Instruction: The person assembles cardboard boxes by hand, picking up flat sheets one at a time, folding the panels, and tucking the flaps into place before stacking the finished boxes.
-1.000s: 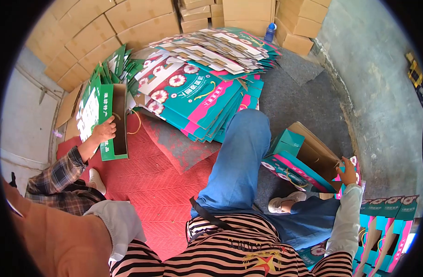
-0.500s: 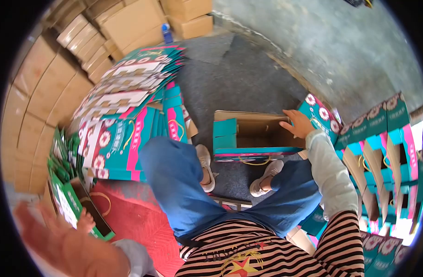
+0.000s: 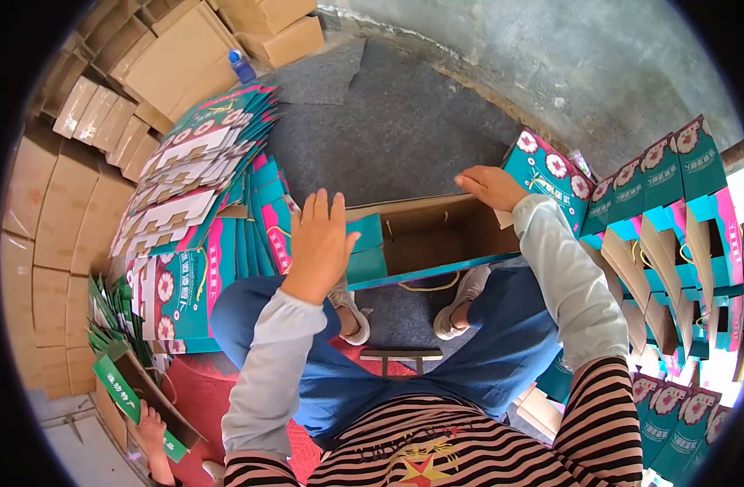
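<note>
An upright, open-topped teal and pink carton (image 3: 434,274) stands between my feet, its brown inside showing and a yellow cord handle hanging from the near side. My left hand (image 3: 317,247) is at the carton's left end, fingers stretched out and thumb apart, beside a teal flap (image 3: 365,247). My right hand (image 3: 498,191) lies at the far right corner, palm down with fingers extended over the rim. It holds nothing I can see. Bare cardboard shows just under its wrist.
Flattened teal cartons (image 3: 181,191) are stacked at left, and made-up cartons (image 3: 660,187) stand in rows at right. Another person's hand (image 3: 151,426) holds a green box (image 3: 116,390) at lower left. Brown boxes (image 3: 68,187) line the wall; a blue bottle (image 3: 241,66) stands at the back.
My left hand has swung from the lower left up to the carton's left end. My right hand has shifted slightly along the far rim. The other person's green box has tilted.
</note>
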Available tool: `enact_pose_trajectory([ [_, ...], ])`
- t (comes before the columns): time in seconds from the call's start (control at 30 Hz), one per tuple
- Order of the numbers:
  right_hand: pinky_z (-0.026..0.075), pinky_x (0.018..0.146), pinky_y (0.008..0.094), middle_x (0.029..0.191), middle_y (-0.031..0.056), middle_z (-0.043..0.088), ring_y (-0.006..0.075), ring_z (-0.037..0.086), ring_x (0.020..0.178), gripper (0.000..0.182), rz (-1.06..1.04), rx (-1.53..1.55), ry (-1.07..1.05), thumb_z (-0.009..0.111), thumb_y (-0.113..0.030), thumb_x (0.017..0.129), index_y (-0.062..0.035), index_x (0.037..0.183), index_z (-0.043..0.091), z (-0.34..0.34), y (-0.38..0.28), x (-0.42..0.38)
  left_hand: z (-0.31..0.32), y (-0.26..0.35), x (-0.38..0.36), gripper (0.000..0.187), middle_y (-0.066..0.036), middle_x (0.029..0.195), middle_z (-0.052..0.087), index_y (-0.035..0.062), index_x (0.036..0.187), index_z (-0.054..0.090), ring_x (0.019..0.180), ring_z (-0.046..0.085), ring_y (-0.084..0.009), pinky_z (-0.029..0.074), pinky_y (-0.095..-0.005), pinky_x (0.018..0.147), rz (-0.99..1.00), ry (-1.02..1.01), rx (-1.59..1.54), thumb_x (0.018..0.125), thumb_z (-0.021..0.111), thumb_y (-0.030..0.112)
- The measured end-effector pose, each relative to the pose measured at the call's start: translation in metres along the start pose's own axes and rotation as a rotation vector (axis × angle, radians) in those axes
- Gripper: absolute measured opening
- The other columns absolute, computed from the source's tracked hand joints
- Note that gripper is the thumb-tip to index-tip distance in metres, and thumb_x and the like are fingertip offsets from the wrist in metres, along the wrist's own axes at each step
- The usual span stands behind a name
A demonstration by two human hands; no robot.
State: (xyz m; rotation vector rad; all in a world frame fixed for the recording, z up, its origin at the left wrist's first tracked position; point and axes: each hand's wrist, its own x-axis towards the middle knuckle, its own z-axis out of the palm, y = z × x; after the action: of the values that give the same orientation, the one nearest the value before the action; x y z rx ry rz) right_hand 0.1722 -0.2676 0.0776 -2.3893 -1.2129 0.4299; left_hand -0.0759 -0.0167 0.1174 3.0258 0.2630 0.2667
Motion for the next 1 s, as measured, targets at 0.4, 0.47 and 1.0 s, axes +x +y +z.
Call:
enact_pose_trajectory([
  [0.4, 0.045, 0.094, 0.0381, 0.123, 0.0190, 0.057, 0.0298, 0.057, 0.111, 0.077, 0.196, 0.065, -0.198, 0.077, -0.037, 0.073, -0.0063, 0.135, 0.044, -0.029, 0.051, -0.035, 0.071, -0.003, 0.037, 0.055, -0.017, 0.115, 0.056, 0.0030, 0.103, 0.057, 0.109, 0.052, -0.0317, 0.037, -0.0484, 0.092, 0.095, -0.021, 0.133, 0.064, 0.081, 0.034],
  [0.47, 0.045, 0.094, 0.0392, 0.121, 0.0187, 0.057, 0.0319, 0.056, 0.112, 0.083, 0.185, -0.110, -0.179, 0.079, -0.038, 0.070, -0.0064, 0.136, 0.041, -0.016, 0.045, -0.037, 0.069, 0.000, 0.042, 0.048, -0.013, 0.101, 0.058, 0.0052, 0.092, 0.057, 0.096, 0.056, -0.0286, 0.040, -0.0436, 0.082, 0.051, -0.103, 0.099, 0.062, 0.082, 0.034],
  [1.0, 0.049, 0.084, 0.0423, 0.107, 0.0107, 0.061, 0.0305, 0.058, 0.103, 0.056, 0.043, -0.461, -0.311, 0.075, -0.044, 0.071, -0.0110, 0.115, 0.060, 0.010, 0.025, -0.028, 0.086, -0.005, 0.025, 0.041, -0.007, 0.080, 0.055, 0.0085, 0.089, 0.053, 0.075, 0.056, -0.0238, 0.041, -0.0376, 0.066, 0.257, 0.118, 0.127, 0.064, 0.078, 0.029],
])
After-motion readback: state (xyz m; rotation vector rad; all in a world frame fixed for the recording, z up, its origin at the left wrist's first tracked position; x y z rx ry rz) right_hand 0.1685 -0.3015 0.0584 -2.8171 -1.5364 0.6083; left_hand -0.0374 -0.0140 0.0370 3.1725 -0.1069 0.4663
